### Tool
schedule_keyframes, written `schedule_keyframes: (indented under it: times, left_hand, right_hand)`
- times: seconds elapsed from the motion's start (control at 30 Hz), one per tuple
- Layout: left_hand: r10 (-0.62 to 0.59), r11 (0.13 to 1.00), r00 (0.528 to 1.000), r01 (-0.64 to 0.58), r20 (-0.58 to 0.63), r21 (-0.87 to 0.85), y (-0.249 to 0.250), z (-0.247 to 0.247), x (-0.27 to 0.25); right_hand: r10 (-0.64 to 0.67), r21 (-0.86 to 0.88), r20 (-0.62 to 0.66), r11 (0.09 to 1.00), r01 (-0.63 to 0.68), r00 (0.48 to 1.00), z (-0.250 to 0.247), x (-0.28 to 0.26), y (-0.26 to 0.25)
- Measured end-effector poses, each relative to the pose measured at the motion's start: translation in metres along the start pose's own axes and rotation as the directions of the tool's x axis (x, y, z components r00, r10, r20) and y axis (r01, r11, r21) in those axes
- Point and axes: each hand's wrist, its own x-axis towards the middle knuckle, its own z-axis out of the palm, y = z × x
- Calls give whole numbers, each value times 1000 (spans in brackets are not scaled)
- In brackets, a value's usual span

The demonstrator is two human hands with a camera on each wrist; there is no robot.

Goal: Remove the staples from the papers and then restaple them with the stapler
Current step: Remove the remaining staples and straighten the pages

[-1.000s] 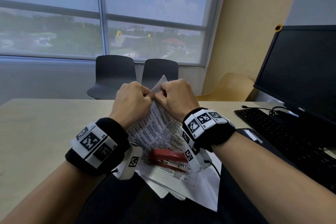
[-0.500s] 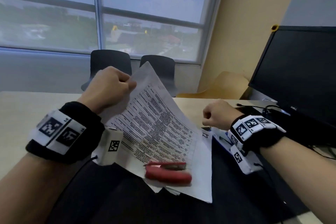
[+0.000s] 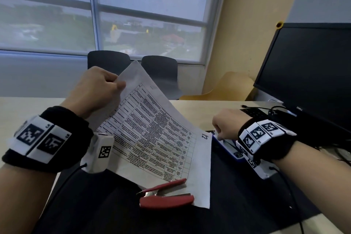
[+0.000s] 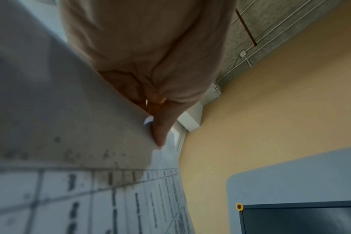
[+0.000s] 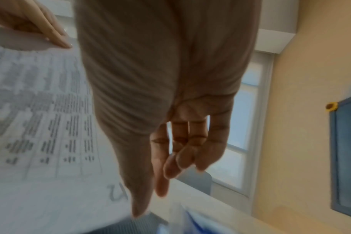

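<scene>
Red stapler [image 3: 166, 194] nearest me, lying on dark mat [image 3: 237, 195], jaws apart, its far end resting on lower edge of papers [image 3: 152, 135]. My left hand [image 3: 95, 89] holds papers raised by top corner, thumb and fingers pinched on sheet, lower edge down on mat. My right hand [image 3: 226, 126] apart from papers, over blue-edged item [image 3: 226, 148] on mat, fingers loosely curled, nothing visibly held. Beyond: keyboard [image 3: 254, 113], black monitor [image 3: 307, 74], two dark chairs [image 3: 133, 64], window [image 3: 102, 11].
</scene>
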Motion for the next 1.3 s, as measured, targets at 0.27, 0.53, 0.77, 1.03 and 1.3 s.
schedule_keyframes:
  times: [0.27,0.53,0.77,1.03,1.3]
  left_hand:
    - [7,1000,1000,-7,20,-8,-3,9,1]
    - [1,1000,998,0,65,-19,-17,15,8]
    - [109,990,989,-100,-95,97,-18,10,10]
    - [324,946,936,-322,-138,38,-8,-39,7]
    - [527,847,777,-512,-344,141,10,-60,-5]
  right_hand:
    - [-443,515,-38,759,397,896,-37,-52,-81]
    - [-591,425,38,740,522,806,-16,-51,-120]
    - [-394,845,-116,443,299,912,-32,-16,-101]
    - [-28,961,-276,12,276,961,-29,3,-83]
    - [269,890,-381,365,273,885,-15,16,-25]
